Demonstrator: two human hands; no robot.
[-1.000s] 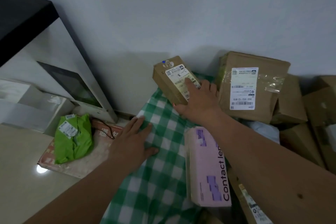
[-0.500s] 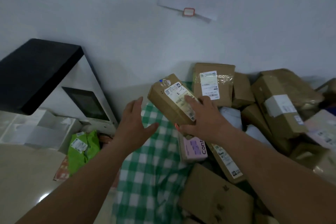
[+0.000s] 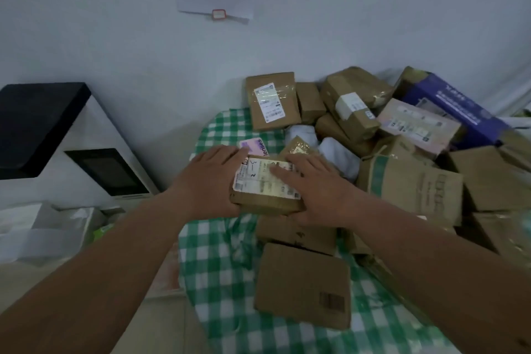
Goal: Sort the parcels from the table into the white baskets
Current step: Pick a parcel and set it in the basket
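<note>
Both forearms reaching forward, left hand point(image 3: 214, 178) clasping the labelled brown parcel's point(image 3: 265, 185) left side, right hand point(image 3: 314, 190) clasping its right, fingers over the label

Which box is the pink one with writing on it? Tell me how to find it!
Find the green checked cloth with the heap of brown parcels. Look just past the small labelled box that both hands hold. The pink box peeks out behind it, the only pink one there, with "lenses" printed on it.
</note>
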